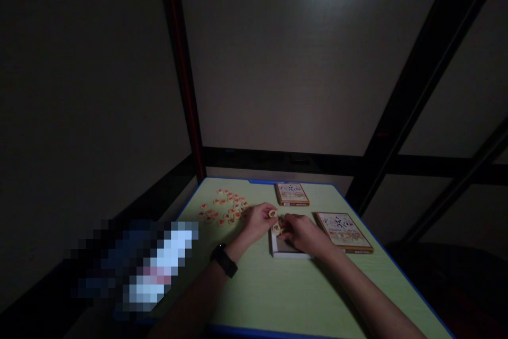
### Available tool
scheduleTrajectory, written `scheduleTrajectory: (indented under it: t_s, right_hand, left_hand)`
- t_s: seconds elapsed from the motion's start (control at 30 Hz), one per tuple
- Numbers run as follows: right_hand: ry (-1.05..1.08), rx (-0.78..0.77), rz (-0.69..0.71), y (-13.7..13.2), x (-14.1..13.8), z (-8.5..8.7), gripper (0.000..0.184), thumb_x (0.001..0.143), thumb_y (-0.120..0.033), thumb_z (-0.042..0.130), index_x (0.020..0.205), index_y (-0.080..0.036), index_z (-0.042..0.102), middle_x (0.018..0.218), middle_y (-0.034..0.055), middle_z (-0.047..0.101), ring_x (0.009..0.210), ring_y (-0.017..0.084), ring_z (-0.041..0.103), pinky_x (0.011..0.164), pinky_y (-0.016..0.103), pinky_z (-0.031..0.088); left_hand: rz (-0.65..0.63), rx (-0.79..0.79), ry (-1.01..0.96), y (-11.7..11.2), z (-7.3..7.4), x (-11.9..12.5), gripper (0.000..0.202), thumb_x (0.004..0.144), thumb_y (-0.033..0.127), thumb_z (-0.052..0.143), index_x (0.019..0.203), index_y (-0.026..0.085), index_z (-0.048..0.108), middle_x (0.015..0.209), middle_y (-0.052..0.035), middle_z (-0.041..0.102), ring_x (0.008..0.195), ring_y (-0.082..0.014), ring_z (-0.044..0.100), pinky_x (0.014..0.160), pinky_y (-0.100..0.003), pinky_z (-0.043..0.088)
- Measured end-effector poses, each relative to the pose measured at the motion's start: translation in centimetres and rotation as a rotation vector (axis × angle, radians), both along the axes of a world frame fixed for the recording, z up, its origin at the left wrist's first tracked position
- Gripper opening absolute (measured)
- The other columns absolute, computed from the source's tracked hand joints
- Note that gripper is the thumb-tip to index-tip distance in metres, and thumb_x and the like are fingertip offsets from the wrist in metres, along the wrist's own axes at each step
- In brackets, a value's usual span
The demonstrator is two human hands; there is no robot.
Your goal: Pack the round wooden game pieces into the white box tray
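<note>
Dim walls (278,74) are enclosing a green worktop (254,296). Midway between its side edges, the left hand (259,222) is pinching a disc (273,213); the right hand (305,233) is touching another disc (277,230), closure unclear. Both are seeming light, rigid, best gripped rimwise.

Cream discs (232,211) are marked in red or apparently black, the green tabletop (257,296) edged in blue.
</note>
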State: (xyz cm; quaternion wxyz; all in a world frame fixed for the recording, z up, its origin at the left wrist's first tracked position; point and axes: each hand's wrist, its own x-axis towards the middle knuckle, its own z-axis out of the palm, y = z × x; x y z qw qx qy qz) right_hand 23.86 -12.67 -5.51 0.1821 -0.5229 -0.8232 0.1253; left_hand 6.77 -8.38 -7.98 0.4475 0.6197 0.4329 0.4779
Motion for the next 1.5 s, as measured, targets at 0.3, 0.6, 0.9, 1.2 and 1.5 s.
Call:
scheduleTrajectory:
  t_s: [0.3,0.6,0.9,1.2,1.5]
  right_hand:
    - [0.022,-0.051,-0.022,0.2,0.2,0.3,0.011,0.075,-0.01,0.064,0.076,-0.018,0.058,0.073,0.0019,0.064,0.066,0.015,0.054,0.059,0.024,0.031]
    - [0.098,0.051,-0.05,0.0,0.6,0.5,0.014,0.077,-0.011,0.064,0.089,-0.018,0.062,0.081,0.0031,0.068,0.073,0.017,0.061,0.063,0.024,0.039]
    - [0.147,0.37,0.162,0.2,0.9,-0.1,0.03,0.095,-0.022,0.05,0.117,-0.022,0.07,0.092,0.0079,0.07,0.078,0.018,0.065,0.07,0.026,0.047]
    - [0.059,0.069,0.094,0.7,1.6,0.7,0.018,0.084,-0.02,0.061,0.079,-0.02,0.078,0.072,0.0034,0.074,0.066,0.017,0.065,0.063,0.024,0.042]
    - [0.093,-0.103,0.118,0.5,1.2,0.9,0.021,0.075,-0.011,0.06,0.079,-0.019,0.078,0.069,0.0001,0.073,0.062,0.016,0.063,0.058,0.023,0.039]
  left_hand:
    - [0.006,-0.044,0.027,-0.2,0.3,0.0,0.024,0.063,0.001,0.067,0.08,0.018,0.068,0.069,0.0025,0.072,0.065,-0.0115,0.067,0.056,-0.016,0.049]
    - [-0.035,-0.094,-0.083,0.2,0.0,0.3,0.028,0.062,0.001,0.07,0.086,0.016,0.07,0.074,-0.0003,0.074,0.069,-0.0128,0.069,0.062,-0.019,0.052]
    - [-0.141,-0.093,-0.044,-0.5,0.4,0.4,0.03,0.057,0.03,0.087,0.077,0.014,0.072,0.071,-0.0032,0.073,0.068,-0.015,0.067,0.062,-0.023,0.052]
    - [0.006,0.124,0.279,-1.3,2.5,-0.6,0.025,0.068,0.019,0.077,0.093,0.016,0.074,0.095,-0.0034,0.073,0.078,-0.0129,0.062,0.068,-0.022,0.049]
    - [0.101,0.19,0.561,-1.0,1.3,-0.6,0.022,0.075,0.01,0.063,0.09,0.019,0.076,0.09,-0.003,0.074,0.08,-0.0153,0.066,0.082,-0.027,0.052]
